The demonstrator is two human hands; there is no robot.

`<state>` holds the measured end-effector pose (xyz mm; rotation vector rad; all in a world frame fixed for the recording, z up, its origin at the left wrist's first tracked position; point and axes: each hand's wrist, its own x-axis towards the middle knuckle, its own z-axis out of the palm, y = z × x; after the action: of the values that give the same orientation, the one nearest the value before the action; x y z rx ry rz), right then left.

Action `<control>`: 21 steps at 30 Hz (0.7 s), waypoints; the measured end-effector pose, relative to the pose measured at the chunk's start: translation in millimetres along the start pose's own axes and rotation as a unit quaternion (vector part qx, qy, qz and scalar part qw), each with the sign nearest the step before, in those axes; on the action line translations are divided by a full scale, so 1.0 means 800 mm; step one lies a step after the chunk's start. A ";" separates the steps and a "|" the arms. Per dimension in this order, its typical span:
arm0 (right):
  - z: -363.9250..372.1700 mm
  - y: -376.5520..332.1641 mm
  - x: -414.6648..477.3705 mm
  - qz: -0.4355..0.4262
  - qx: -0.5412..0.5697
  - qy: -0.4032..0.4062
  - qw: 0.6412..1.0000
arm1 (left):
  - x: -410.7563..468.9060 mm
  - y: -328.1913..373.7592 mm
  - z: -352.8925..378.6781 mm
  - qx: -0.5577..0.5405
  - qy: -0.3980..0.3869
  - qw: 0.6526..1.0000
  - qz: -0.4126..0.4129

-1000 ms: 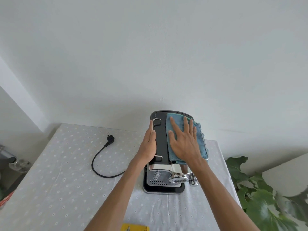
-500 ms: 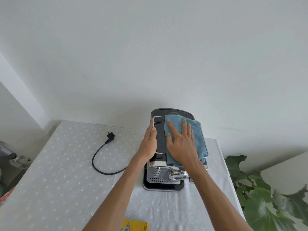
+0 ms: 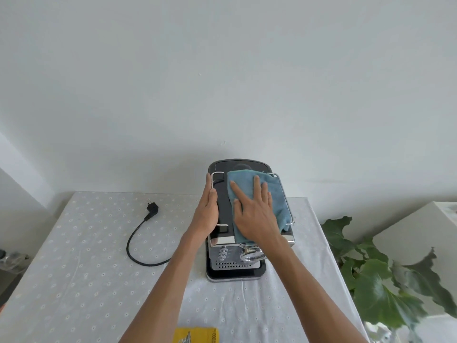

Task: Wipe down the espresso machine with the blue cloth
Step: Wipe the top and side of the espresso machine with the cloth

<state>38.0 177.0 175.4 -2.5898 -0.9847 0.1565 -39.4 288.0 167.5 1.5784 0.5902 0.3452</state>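
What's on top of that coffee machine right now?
A blue cloth covers the right part of the top of the espresso machine, with the right hand flat on it. The left hand rests along the left edge. The surface under the cloth is hidden.

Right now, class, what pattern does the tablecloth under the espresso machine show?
The tablecloth is pale grey-white with small, evenly spaced eyelet-like dots, seen in the head view.

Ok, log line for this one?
step: wipe top | right hand: flat on blue cloth | left hand: against espresso machine | plug: loose
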 end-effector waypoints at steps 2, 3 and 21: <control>0.001 0.001 -0.007 0.004 -0.002 0.000 1.000 | 0.001 0.000 0.001 0.001 0.000 1.000 -0.001; 0.002 0.001 -0.005 0.007 -0.004 0.000 1.000 | 0.001 0.000 0.002 0.001 0.002 1.000 -0.001; 0.002 0.009 -0.011 0.001 0.011 -0.007 1.000 | -0.006 0.006 0.002 0.023 0.000 1.000 0.008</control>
<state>35.3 166.7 171.4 -2.5728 -0.9793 0.1847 -41.5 284.0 172.4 1.6277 0.5887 0.3449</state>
